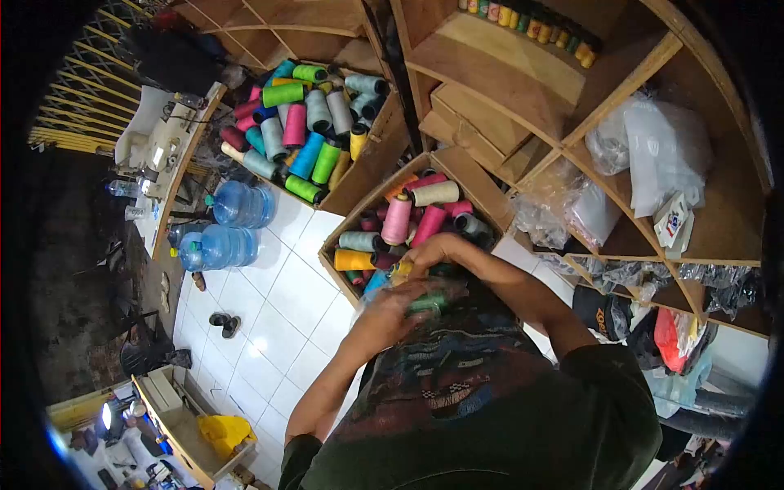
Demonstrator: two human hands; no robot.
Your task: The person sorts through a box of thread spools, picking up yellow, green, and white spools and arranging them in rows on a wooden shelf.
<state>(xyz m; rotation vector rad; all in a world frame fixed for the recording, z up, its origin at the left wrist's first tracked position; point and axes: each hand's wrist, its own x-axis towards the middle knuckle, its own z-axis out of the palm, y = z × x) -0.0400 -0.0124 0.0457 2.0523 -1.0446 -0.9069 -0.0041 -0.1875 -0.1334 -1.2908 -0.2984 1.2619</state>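
Over the near edge of a cardboard box filled with thread cones, both my hands work close together in front of my body. My right hand is bent downward, its fingers closed around a small yellow thread spool. Smeared by motion, my left hand lies just below it, its fingers unclear. A blurred green item shows beside the left fingers. In the box stand a pink thread cone, an orange-yellow cone and a cream cone.
Another box full of coloured cones sits farther back. Wooden shelves rise at the right, with plastic bags and small spools. Blue water jugs stand on white tiles at left, near a sewing machine table and black sandals.
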